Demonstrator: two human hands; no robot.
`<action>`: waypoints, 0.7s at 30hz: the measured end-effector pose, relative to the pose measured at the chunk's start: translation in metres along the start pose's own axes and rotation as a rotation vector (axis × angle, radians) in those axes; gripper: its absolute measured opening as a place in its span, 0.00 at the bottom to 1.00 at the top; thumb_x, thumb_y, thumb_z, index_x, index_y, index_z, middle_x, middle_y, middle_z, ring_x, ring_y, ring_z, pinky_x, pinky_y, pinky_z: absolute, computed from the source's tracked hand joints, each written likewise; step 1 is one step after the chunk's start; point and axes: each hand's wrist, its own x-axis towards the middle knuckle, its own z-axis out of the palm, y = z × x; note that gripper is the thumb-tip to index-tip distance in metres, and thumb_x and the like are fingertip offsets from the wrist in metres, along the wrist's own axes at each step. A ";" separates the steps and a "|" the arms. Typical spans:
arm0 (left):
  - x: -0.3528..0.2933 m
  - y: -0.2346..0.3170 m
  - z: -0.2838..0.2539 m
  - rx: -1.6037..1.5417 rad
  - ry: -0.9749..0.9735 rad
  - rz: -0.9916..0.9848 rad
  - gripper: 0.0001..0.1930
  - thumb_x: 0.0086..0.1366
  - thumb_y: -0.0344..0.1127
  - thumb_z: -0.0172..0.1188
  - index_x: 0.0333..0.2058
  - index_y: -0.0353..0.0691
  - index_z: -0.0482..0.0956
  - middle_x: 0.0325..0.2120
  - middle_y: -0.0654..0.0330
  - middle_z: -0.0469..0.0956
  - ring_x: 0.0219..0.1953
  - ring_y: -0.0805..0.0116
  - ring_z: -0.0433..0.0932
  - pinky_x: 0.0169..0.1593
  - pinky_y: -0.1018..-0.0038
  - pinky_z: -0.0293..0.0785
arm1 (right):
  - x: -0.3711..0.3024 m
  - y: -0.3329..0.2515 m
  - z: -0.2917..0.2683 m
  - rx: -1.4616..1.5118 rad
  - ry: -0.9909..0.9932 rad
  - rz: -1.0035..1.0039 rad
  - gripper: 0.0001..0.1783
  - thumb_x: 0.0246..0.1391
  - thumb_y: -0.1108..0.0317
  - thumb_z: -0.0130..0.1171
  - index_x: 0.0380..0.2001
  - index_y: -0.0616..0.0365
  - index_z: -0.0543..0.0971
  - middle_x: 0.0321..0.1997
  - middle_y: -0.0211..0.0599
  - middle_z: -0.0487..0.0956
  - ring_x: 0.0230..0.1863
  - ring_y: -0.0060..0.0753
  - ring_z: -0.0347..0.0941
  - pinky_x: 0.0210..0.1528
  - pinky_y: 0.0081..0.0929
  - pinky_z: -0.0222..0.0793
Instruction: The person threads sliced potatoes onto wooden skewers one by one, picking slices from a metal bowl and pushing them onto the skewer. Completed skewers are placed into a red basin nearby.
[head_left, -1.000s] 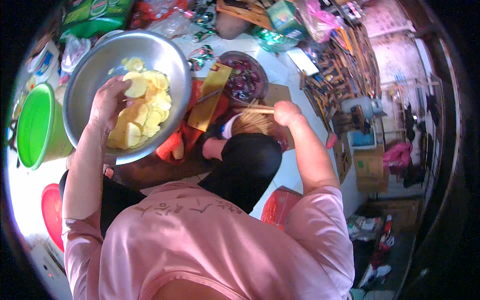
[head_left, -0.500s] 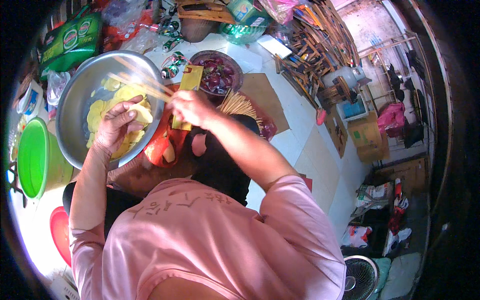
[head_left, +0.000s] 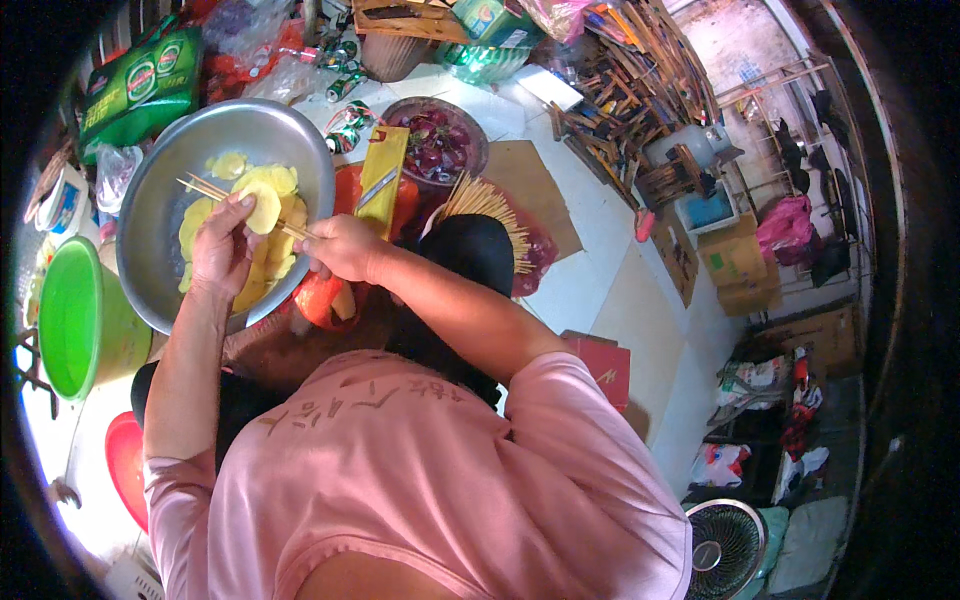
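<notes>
My left hand [head_left: 222, 248] is closed on a thin, pale yellow potato slice [head_left: 264, 207], held above a wide metal basin [head_left: 150, 240]. Bamboo skewers [head_left: 292, 231] are pinched in my right hand [head_left: 345, 249]. They run to the slice, and their pointed ends show past my left fingers; whether they pierce it or pass behind it I cannot tell. More potato slices [head_left: 270, 262] lie loose in the basin. To the right of the basin, a yellow slicer with a metal blade [head_left: 383, 180] leans at a slant. Beyond my knee fans out a bundle of skewers [head_left: 492, 222].
A bowl of dark red onions [head_left: 440, 145] stands past the slicer. By my lap sits a red bag [head_left: 325, 300] with a peeled piece in it. A green bucket [head_left: 70, 320] and a red basin [head_left: 125, 470] are at left. Wood scraps [head_left: 640, 110] are piled at far right.
My right hand has moved down and left, bringing the skewers from above the basin to the slice in my left hand. The slice now stands more upright, facing me.
</notes>
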 end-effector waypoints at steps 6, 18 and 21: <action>-0.002 0.003 0.008 -0.050 0.211 0.050 0.12 0.62 0.32 0.55 0.44 0.37 0.71 0.36 0.62 0.76 0.35 0.75 0.77 0.33 0.83 0.76 | 0.002 -0.008 0.006 0.195 0.071 -0.025 0.12 0.52 0.72 0.53 0.40 0.65 0.76 0.27 0.33 0.77 0.23 0.21 0.72 0.26 0.20 0.70; -0.005 0.003 -0.007 -0.154 0.126 0.051 0.12 0.63 0.31 0.54 0.44 0.36 0.71 0.41 0.58 0.76 0.42 0.69 0.77 0.42 0.77 0.78 | 0.025 -0.023 0.018 0.775 0.234 -0.165 0.16 0.46 0.76 0.55 0.42 0.68 0.75 0.38 0.43 0.77 0.38 0.33 0.76 0.36 0.25 0.75; -0.006 0.005 -0.004 -0.149 0.117 0.053 0.11 0.63 0.31 0.54 0.44 0.36 0.71 0.40 0.58 0.76 0.42 0.69 0.77 0.43 0.77 0.78 | 0.028 -0.023 0.022 0.760 0.244 -0.107 0.15 0.48 0.74 0.55 0.41 0.67 0.75 0.36 0.41 0.77 0.36 0.32 0.76 0.35 0.25 0.76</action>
